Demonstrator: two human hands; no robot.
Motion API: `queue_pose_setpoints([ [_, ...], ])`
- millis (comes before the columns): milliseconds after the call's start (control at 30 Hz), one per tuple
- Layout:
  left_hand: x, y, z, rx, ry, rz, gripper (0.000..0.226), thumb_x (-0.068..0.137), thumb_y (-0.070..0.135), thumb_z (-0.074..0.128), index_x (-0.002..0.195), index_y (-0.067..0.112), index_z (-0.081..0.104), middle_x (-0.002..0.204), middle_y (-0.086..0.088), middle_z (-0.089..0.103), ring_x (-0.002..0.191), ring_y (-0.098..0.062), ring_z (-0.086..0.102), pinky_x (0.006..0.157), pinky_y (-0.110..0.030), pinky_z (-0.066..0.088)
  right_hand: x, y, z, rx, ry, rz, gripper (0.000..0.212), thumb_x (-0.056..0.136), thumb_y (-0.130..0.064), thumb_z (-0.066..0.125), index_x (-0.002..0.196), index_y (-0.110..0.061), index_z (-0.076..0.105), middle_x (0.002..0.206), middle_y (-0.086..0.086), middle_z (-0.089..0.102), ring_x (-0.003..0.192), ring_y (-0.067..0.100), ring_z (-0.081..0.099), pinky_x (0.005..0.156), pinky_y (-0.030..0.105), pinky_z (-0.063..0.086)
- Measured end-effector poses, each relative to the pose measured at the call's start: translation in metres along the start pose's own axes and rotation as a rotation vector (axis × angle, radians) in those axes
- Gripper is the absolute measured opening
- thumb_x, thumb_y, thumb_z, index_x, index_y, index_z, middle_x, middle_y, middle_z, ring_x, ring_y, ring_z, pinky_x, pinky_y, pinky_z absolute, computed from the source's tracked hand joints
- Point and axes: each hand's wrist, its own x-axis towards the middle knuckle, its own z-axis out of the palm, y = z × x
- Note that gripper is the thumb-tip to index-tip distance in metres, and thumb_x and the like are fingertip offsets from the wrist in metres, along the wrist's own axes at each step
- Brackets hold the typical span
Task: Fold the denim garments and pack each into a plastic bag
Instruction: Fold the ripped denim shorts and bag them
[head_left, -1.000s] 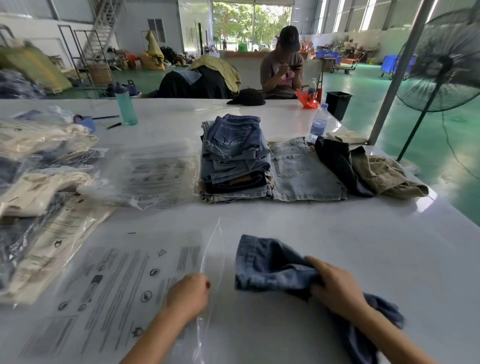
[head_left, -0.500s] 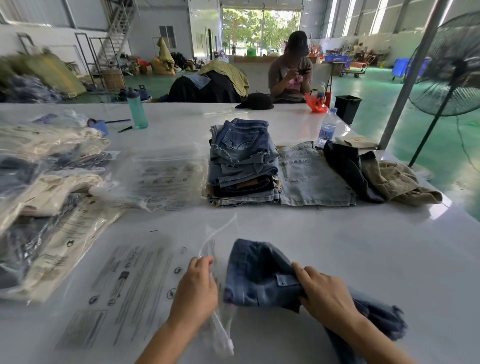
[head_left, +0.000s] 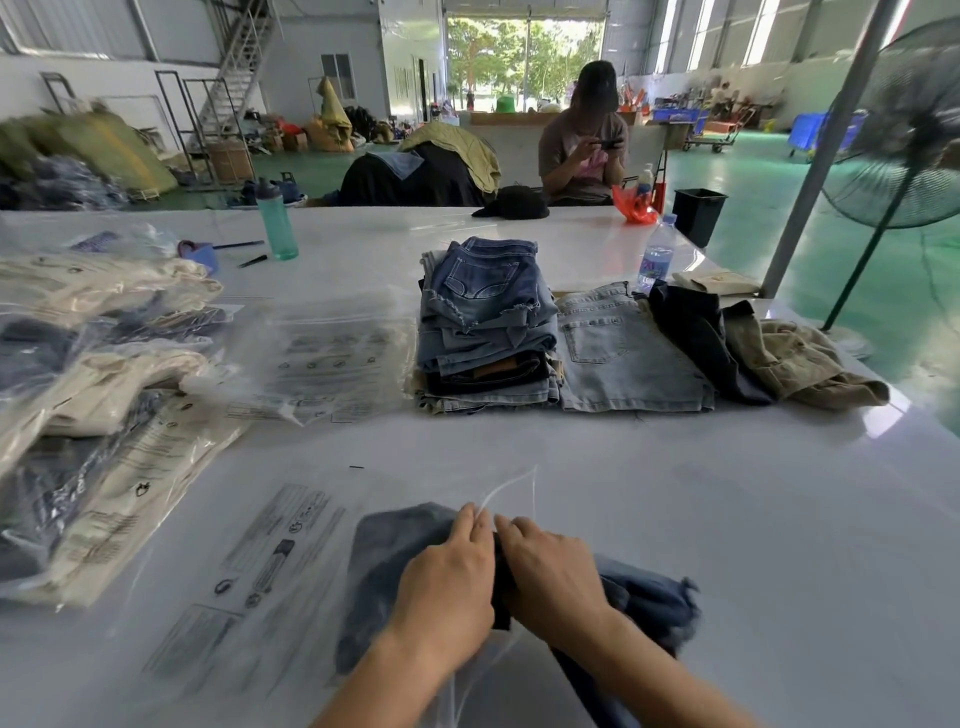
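A folded dark denim garment (head_left: 387, 561) lies at the near table edge, its left half inside a clear printed plastic bag (head_left: 249, 566), its frayed right end (head_left: 660, 603) still outside. My left hand (head_left: 449, 587) pinches the bag's open edge at the mouth. Beside it, touching, my right hand (head_left: 553, 577) grips the denim at the bag's mouth. A stack of folded denim shorts (head_left: 485, 322) stands mid-table, with a pale flat pair (head_left: 623, 353) to its right.
Packed bags of garments (head_left: 88, 395) pile at the left, with loose empty bags (head_left: 322, 358) beside them. Dark and khaki clothes (head_left: 753, 338) lie right of the denim. A teal bottle (head_left: 275, 218) and water bottle (head_left: 655, 257) stand farther back. A person sits beyond the table; a fan (head_left: 904, 130) stands at right.
My left hand lifted the bag's edge and drew it rightward over the denim. My right hand pushed the garment left into the bag, and both hands now meet at the mouth.
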Motion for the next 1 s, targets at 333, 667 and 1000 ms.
queue_pose_setpoints([
  [333,-0.007,-0.012,0.018,-0.113,-0.083,-0.014,0.084,0.079,-0.004,0.038,0.153,0.016,0.004,0.159,0.005,0.008,0.118,-0.027,0.053,0.093,-0.032,0.047,-0.004,0.078,0.018,0.246,-0.070,0.213,0.106,0.061,-0.078,0.063,0.147,-0.023,0.031,0.150,-0.001,0.035,0.136,0.020,0.034,0.108,0.033,0.033],
  [667,-0.009,0.008,0.030,-0.077,-0.182,0.034,0.080,0.086,0.006,0.039,0.152,0.013,-0.004,0.160,0.002,-0.012,0.117,-0.023,0.055,0.091,-0.033,0.048,-0.007,0.089,0.081,0.733,0.210,0.357,0.038,0.083,-0.031,0.072,0.116,-0.012,0.064,0.119,0.004,0.062,0.110,0.022,0.060,0.088,0.032,0.047],
  [1000,-0.010,0.007,0.020,-0.125,-0.182,0.035,0.078,0.087,0.003,0.037,0.152,0.014,-0.005,0.157,0.005,-0.020,0.100,-0.025,0.060,0.067,-0.029,0.039,-0.034,0.064,0.053,1.470,-0.263,0.663,0.044,0.065,-0.044,0.078,0.091,-0.009,0.070,0.076,0.005,0.074,0.068,0.019,0.071,0.067,0.032,0.058],
])
